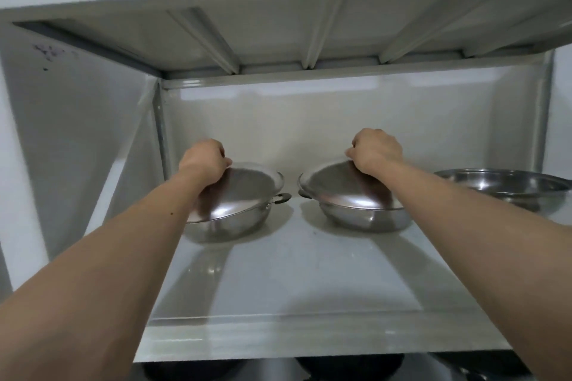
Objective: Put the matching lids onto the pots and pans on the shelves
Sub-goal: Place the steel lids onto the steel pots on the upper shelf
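Two steel pans stand side by side on the white shelf (pixel 309 281). The left pan (pixel 229 226) carries a domed steel lid (pixel 244 189), and my left hand (pixel 204 158) is closed over the lid's top, hiding the knob. The right pan (pixel 365 218) also carries a steel lid (pixel 337 182), tilted slightly up at the back, with my right hand (pixel 376 148) closed on its top. A third pan (pixel 507 185) at the far right stands uncovered.
The shelf above (pixel 278 37) hangs low over the pans. A white side wall (pixel 77 133) closes the left. Dark pans (pixel 349 365) show on the shelf below, under the front edge.
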`<state>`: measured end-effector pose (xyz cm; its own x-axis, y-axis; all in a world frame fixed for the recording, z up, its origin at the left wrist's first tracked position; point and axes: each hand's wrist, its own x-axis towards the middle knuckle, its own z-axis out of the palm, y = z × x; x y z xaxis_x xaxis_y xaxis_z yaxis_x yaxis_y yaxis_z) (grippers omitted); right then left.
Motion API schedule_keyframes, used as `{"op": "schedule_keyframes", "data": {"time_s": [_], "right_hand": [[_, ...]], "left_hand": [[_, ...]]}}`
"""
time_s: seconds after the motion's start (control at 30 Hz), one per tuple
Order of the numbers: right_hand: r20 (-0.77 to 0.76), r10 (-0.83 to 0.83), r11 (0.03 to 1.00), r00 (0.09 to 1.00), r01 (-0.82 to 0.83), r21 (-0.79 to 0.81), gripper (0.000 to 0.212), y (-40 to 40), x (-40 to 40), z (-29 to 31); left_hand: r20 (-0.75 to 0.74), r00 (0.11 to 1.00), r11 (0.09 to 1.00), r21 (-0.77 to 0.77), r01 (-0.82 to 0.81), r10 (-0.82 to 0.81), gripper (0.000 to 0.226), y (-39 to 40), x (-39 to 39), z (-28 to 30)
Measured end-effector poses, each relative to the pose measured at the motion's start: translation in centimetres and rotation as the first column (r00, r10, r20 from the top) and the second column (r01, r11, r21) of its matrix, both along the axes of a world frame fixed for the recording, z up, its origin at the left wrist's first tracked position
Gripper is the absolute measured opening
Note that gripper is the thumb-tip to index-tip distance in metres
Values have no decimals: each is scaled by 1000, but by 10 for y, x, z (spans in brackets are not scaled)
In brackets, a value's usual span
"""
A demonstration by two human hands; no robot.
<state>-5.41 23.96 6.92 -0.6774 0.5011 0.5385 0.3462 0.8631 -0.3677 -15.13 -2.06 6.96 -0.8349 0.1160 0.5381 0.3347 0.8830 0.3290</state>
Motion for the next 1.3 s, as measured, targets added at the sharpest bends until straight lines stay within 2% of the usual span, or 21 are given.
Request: {"op": "schedule_keyframes", "data": {"time_s": [0.23,0.43,0.8,1.03,1.3], "right_hand": [[50,-1,1000,999,2,-30,36,34,-66,-20],[87,-29,998,996,34,-59,37,58,-87,-34],[72,-55,996,996,59,-60,40,69,-103,-42],[120,-81,995,989,88,-54,39,75,-101,-39],[147,-101,995,984,96,38,40,70,-96,-47]], "left_hand": [[81,996,999,-18,-38,39,32,11,-64,-23],[69,995,997,-31,-65,67,34,17,-96,-32],[25,995,990,-113,-89,92,32,17,-102,-35],[22,999,996,-73,-44,46,33,17,-110,-38],[-29,998,998,-43,-54,53,31,19,-110,-44]]}}
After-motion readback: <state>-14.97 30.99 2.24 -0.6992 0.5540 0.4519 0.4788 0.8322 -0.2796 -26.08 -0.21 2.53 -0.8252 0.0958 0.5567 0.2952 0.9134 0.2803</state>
